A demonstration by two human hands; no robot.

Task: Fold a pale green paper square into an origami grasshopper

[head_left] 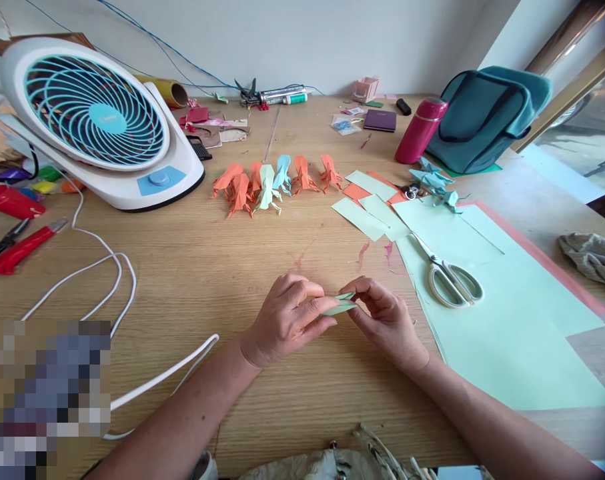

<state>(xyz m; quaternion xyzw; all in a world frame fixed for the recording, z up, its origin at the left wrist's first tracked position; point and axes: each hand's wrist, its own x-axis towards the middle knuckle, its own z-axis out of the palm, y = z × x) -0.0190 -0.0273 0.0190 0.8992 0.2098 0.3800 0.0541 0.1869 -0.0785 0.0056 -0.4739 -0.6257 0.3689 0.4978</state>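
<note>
A small folded piece of light green paper (341, 305) is pinched between both my hands just above the wooden table (207, 267). My left hand (287, 319) grips its left end with thumb and fingers. Its right end is held by my right hand (385, 320). Most of the paper is hidden by my fingers. Farther back stands a row of finished origami figures (272, 179) in orange and light green.
White-handled scissors (449, 277) lie on a large green sheet (507, 320) to the right, with cut paper squares (369, 203) behind. A white and teal fan (95, 120) with white cable (107, 280) stands back left, red tools (17, 247) at left, red bottle (421, 130) and teal bag (487, 117) back right.
</note>
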